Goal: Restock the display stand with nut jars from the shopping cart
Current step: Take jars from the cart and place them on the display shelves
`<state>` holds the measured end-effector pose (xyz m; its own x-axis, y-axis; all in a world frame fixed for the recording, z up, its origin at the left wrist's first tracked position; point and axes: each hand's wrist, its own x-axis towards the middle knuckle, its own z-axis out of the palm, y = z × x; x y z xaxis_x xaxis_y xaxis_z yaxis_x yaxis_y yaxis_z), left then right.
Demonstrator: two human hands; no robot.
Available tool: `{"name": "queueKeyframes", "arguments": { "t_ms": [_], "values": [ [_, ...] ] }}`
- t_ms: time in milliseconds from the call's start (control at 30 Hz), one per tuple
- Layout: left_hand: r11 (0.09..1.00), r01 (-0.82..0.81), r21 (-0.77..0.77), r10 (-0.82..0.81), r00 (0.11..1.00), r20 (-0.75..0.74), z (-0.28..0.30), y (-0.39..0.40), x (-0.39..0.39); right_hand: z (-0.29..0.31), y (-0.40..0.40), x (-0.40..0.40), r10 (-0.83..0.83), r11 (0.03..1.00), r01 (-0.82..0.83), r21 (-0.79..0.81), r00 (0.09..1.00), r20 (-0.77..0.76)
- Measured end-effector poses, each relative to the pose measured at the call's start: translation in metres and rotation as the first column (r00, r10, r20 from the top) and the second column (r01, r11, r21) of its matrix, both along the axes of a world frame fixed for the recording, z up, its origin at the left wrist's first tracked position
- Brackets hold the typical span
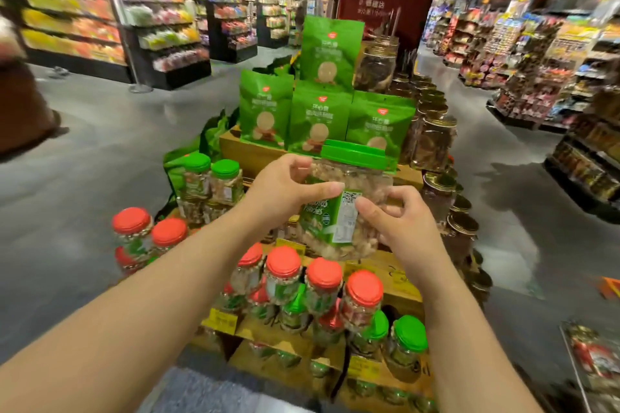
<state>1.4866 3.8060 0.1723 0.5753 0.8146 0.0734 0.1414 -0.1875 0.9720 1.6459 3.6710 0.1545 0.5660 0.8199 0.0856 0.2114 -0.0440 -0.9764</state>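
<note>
Jar (349,204) held above display stand (399,298), bags (318,117) behind, jars (322,285) below

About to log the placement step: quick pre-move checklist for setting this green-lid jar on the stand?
1. Left hand grips the green-lid nut jar: ok.
2. Right hand grips the jar's label side: ok.
3. Jar upright: not ok, tilted.
4. Lid fully closed: cannot tell.
5. Free slot by the other green-lid jars on the display stand: cannot tell.
6. Red-lid jars below sit close under the path: not ok, keep the jar high.
</note>
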Motion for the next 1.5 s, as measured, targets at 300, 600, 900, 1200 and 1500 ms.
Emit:
{"name": "queueKeyframes", "arguments": {
  "t_ms": [300,600,900,1200,1500],
  "values": [
    [0.994,0.107,0.011,-0.106,0.993,-0.061,0.004,0.083,-0.066,-0.012,0.082,-0.064,-0.115,0.993,0.115,0.018,0.993,0.008],
    [0.996,0.081,0.042,-0.079,0.996,-0.043,-0.011,0.15,-0.069,-0.018,0.153,-0.063,-0.086,0.996,0.086,-0.002,0.996,-0.017],
    [0.988,0.05,0.145,-0.027,0.988,-0.152,-0.026,0.248,-0.036,-0.027,0.25,-0.025,0.028,1.0,-0.028,0.001,0.994,-0.103],
    [0.992,0.035,0.119,-0.01,0.979,-0.203,-0.052,0.325,-0.001,-0.047,0.337,0.012,0.099,0.994,-0.107,-0.032,0.975,-0.2],
    [0.999,0.039,0.006,-0.036,0.96,-0.278,-0.093,0.376,0.006,-0.084,0.398,0.016,0.012,0.985,-0.063,-0.158,0.952,-0.305]
  ]
}}
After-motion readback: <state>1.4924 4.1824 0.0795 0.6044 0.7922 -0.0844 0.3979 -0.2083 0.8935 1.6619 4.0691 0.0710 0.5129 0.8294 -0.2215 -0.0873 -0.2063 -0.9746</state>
